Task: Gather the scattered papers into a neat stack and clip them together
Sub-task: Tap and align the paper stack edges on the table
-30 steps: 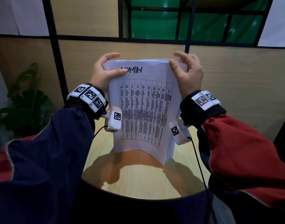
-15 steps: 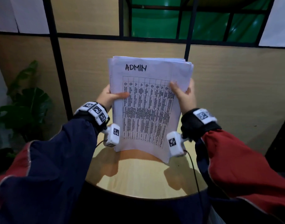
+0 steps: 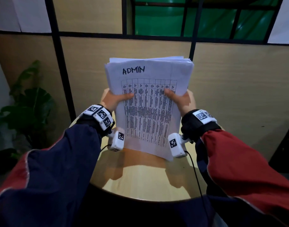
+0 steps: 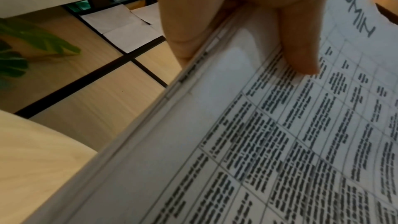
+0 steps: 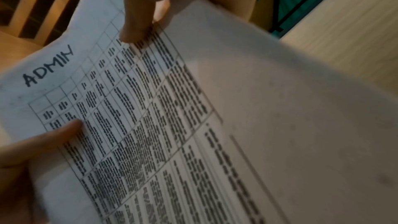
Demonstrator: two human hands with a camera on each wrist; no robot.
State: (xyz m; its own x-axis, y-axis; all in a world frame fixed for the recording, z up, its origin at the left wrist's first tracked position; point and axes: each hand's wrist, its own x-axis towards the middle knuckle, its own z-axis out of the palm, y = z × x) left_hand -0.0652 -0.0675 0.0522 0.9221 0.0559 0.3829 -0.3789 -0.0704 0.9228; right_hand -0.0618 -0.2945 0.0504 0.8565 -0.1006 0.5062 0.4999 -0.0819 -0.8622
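Note:
A stack of white papers stands upright over the round wooden table. Its top sheet has a printed table and the handwritten word ADMIN. My left hand grips the stack's left edge, thumb on the front sheet and fingers behind. My right hand grips the right edge the same way. In the left wrist view my thumb presses the papers. In the right wrist view my thumb lies on the papers. The sheet tops are slightly uneven. No clip is in view.
A wood-panelled partition with black frames stands close behind the table. A green potted plant is on the left. Cables hang from the wrist cameras across the table's near right edge.
Both hands slid down from the stack's top corners to its mid sides. The stack's top edge now stands well above my fingers.

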